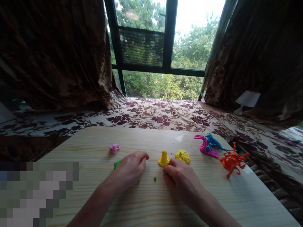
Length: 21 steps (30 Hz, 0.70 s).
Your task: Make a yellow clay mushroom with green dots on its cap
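My left hand (132,165) hovers over the middle of the table with its fingers pressed together; whatever they hold, if anything, is hidden. A green lump of modelling clay (116,164) shows partly behind that hand. My right hand (180,172) is closed at the front of the yellow pieces, and a bit of green clay (167,173) shows under its fingertips. Just beyond it stands a yellow clay piece (164,158) with an upright peg on a round base. A yellow textured dome (182,156) with a green dot on it sits to the right, partly covered by my hand.
Small green crumbs (155,178) lie between my hands. A pink lump (114,148) rests at the left. On the right are a magenta figure (205,147), a blue figure (214,142) and an orange many-armed figure (234,160) near the edge of the wooden table (94,138).
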Motion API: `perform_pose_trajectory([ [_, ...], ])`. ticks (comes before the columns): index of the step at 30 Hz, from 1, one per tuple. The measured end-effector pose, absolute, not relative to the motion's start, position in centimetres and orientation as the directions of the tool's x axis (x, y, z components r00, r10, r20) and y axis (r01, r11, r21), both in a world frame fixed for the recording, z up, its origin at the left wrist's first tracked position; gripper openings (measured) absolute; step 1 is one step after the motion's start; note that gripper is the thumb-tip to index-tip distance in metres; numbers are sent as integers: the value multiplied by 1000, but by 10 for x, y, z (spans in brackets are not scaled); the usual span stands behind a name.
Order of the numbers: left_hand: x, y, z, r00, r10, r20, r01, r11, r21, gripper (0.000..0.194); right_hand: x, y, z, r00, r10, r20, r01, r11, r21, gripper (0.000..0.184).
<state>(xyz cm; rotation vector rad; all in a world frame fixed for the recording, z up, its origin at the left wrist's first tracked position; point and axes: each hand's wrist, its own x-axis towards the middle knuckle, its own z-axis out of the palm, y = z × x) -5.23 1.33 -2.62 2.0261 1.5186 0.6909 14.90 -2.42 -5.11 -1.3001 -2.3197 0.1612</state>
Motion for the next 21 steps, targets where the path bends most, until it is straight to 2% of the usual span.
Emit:
perform_pose_trajectory([
  [4, -52, 19, -16, 115, 983, 145, 526, -184, 830, 22, 151, -23, -44, -357, 847, 395, 740, 514, -434, 16],
  [6, -46, 17, -11, 53, 991, 121, 289, -131, 948, 23, 151, -23, -38, -290, 851, 439, 676, 506, -535, 15],
  [8, -36, 12, -7, 85, 996, 28, -67, -23, 997, 25, 149, -24, -33, -245, 841, 482, 581, 526, -622, 14],
  [10, -24, 5, -6, 205, 975, -91, -414, 171, 894, 27, 144, -27, -29, -232, 819, 525, 488, 565, -665, 13],
  [12, -10, -4, -8, 335, 925, -181, -592, 356, 723, 32, 138, -31, -28, -239, 791, 563, 430, 606, -669, 12],
  [16, 7, -17, -11, 527, 816, -236, -672, 571, 472, 41, 129, -38, -28, -315, 747, 585, 440, 661, -608, 15],
  [18, 7, -19, -9, 563, 802, -203, -697, 592, 405, 44, 127, -42, -28, -353, 728, 588, 491, 679, -546, 20],
  [21, 2, -17, -5, 521, 845, -121, -767, 526, 367, 50, 122, -46, -24, -433, 678, 594, 539, 723, -432, 31],
])
